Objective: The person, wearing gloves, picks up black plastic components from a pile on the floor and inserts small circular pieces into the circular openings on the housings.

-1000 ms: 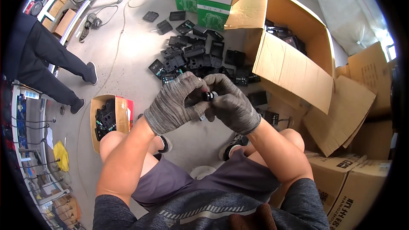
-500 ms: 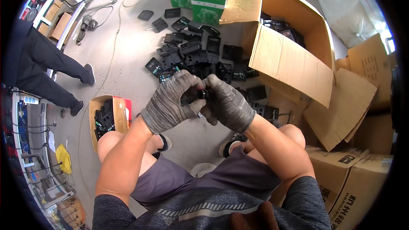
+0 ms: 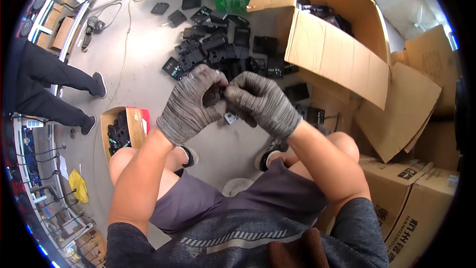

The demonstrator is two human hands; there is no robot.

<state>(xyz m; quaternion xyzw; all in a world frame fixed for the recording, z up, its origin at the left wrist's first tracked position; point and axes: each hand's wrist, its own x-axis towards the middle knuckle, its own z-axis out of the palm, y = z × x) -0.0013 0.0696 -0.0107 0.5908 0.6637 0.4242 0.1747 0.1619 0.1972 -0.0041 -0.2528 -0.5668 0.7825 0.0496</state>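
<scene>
- Small dark part (image 3: 221, 91), shape mostly covered: held between both gloved hands above the grey floor (image 3: 218, 154), at two o'clock from the left hand's middle and ten o'clock from the right's. Long axis cannot be told; neither hand is clearly nearer.
- Left hand (image 3: 188, 105), grey striped knit glove: curled, thumb and forefinger bent into a ring, tips pinching the part.
- Right hand (image 3: 263, 103), matching glove: fingers folded, thumb and fingertips closed on the part's other side.
- Silver-grey flat metallic piece (image 3: 230, 117): just under the right fingers, at their eight o'clock; whether joined to the part cannot be told.
- Heap of black rectangular plastic housings (image 3: 215, 44): on the floor, twelve o'clock from the hands.
- Large open brown cardboard carton (image 3: 337, 57): two o'clock, black pieces inside.
- Small open cardboard box (image 3: 137, 126), red-sided: eight o'clock, filled with black pieces.
</scene>
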